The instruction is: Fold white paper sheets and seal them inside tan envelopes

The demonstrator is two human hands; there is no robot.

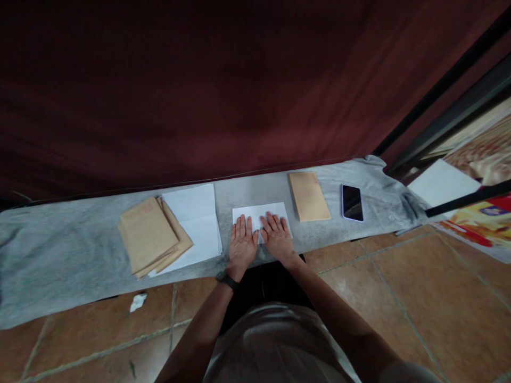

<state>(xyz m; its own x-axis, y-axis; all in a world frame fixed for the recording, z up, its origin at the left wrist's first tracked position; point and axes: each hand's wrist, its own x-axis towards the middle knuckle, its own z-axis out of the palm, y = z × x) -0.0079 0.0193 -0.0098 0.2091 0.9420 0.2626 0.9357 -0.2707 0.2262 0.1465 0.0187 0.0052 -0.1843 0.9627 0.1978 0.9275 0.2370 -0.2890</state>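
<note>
A white sheet of paper (261, 209), narrow and apparently folded, lies on the grey cloth-covered surface (255, 190). My left hand (242, 243) rests flat on its left part, fingers extended. On its right part lies my right hand (277, 236), palm down with the fingers spread. Both hands press on the paper and hold nothing. A stack of white sheets (195, 210) is left of my hands, partly under a pile of brown envelopes (148, 234). To the right of my hands sits another brown envelope or small stack (309, 196).
A dark phone (352, 203) lies on the cloth at the right. Dark red fabric (223, 96) hangs behind the narrow surface. Black bars and printed packaging (491, 223) stand at the far right. Crumpled white tissue (138, 302) is on the tiled floor.
</note>
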